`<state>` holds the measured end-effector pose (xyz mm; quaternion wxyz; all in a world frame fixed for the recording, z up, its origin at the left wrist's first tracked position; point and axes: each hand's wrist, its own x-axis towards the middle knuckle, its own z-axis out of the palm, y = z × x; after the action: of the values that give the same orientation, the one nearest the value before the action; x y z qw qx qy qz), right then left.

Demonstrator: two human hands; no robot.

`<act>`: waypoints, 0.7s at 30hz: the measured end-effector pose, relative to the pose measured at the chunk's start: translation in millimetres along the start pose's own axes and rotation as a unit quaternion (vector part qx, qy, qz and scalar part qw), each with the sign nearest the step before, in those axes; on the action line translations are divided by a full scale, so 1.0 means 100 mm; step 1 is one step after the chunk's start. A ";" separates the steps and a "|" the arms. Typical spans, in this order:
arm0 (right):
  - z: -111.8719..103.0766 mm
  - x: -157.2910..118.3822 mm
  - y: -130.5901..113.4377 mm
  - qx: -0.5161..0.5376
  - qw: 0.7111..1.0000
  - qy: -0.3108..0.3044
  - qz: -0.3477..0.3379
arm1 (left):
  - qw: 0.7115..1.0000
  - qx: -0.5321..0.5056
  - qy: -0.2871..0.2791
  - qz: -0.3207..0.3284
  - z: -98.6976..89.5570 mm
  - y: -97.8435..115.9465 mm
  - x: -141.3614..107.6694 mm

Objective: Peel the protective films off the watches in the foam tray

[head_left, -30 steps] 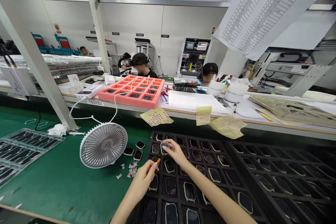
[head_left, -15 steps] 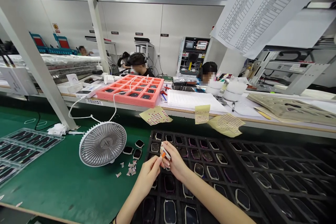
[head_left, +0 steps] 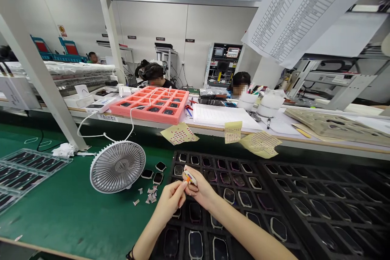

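Observation:
My right hand is closed around a pale smartwatch case, tilted so that coloured parts show on its inner side. My left hand pinches a small orange piece at the near edge of the case; whether it is a tab or a tool tip I cannot make out. Both hands are held over the left part of a black foam tray, whose pockets hold many watch cases with dark screens. Close by on the left, several loose watches and small pale pieces lie on the green mat.
A grey fan stands left of my hands. Clear trays of dark strips lie far left, another black tray at right. Above, a shelf holds a pink foam tray and papers. Yellow sticker sheets hang from its edge.
The watch case has turned so that more of its inside faces me, with coloured parts showing. The orange piece stays pinched at it. The whole view has shifted slightly.

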<state>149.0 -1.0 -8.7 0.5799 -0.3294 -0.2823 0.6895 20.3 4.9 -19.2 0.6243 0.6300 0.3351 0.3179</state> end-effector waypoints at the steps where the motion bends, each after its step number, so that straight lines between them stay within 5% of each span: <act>1: 0.01 0.00 0.01 0.017 1.000 0.001 0.007 | 1.000 -0.009 0.002 0.003 0.01 0.00 -0.01; 21: 0.02 -0.06 0.05 0.065 0.998 -0.011 -0.001 | 0.997 -0.065 -0.027 0.010 0.04 -0.09 -0.07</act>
<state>144.7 -7.5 -10.3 0.5975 -0.2828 -0.2439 0.7096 19.3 -3.4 -28.4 0.6694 0.6001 0.2906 0.3277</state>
